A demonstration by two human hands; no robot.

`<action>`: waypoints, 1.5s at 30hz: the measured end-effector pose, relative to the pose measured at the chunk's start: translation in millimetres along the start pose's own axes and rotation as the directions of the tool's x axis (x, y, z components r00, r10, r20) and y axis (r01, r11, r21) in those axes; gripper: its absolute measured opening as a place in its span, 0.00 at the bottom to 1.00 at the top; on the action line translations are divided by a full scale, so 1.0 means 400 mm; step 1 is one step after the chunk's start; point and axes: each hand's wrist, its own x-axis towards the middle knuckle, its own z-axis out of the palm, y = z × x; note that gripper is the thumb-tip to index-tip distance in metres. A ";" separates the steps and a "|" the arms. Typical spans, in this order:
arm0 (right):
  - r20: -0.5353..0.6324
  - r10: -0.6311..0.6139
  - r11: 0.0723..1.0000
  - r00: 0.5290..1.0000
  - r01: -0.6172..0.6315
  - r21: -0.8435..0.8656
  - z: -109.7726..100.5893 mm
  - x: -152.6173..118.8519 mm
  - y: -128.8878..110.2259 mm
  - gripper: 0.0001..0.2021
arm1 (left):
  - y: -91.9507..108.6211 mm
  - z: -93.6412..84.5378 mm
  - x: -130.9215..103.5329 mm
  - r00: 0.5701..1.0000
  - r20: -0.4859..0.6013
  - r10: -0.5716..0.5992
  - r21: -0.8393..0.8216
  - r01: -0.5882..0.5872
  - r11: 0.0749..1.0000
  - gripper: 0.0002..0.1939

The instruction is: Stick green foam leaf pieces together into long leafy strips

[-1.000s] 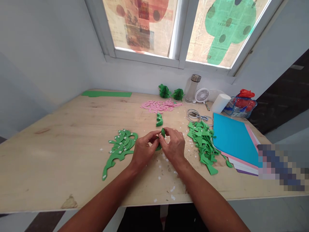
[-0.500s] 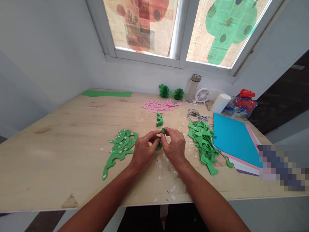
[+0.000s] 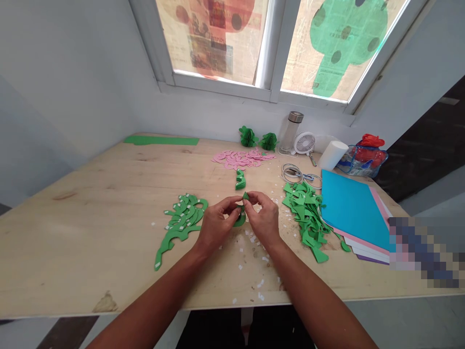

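Observation:
Between my two hands, over the middle of the table, is a curved green paper cutout (image 3: 239,220), partly hidden by my fingers. My left hand (image 3: 222,217) pinches it from the left. The fingers of my right hand (image 3: 262,213) are closed at its pointed upper end. Just beyond lies a small stack of green curved cutouts (image 3: 240,180). To the left of my left hand, a pile of green cutouts (image 3: 185,212) carries small white squares. Right of my right hand is a heap of green paper scraps (image 3: 307,213).
Pink cutouts (image 3: 240,158), two green paper ornaments (image 3: 248,137), a glass bottle (image 3: 290,133) and a small white fan (image 3: 304,143) stand toward the wall. Scissors (image 3: 307,178) lie by rings of tape. Coloured sheets (image 3: 352,208) are stacked right; white bits (image 3: 260,295) litter the front.
My right fingers have shifted slightly at the tip of the cutout, and a little more of its lower curve shows. Everything else on the table looks the same.

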 end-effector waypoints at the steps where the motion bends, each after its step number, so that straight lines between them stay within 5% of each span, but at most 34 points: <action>1: 0.015 0.045 0.997 0.999 -0.046 0.067 0.000 0.002 0.002 0.06 | -0.001 0.000 0.001 1.000 0.004 -0.006 -0.011 0.006 1.000 0.15; 9: 0.204 0.268 0.793 0.941 -0.336 0.508 0.002 0.020 0.005 0.06 | -0.006 -0.001 0.003 0.995 0.056 -0.078 -0.170 0.086 0.982 0.17; 27: 0.523 0.332 0.295 0.785 -0.613 0.733 -0.020 0.027 0.002 0.06 | 0.015 -0.017 0.002 0.989 0.135 -0.063 -0.184 0.088 0.979 0.16; 45: 0.668 0.280 0.223 0.689 -0.724 0.653 -0.030 0.030 0.016 0.07 | 0.026 -0.020 0.002 0.986 0.169 -0.007 -0.066 0.019 0.998 0.13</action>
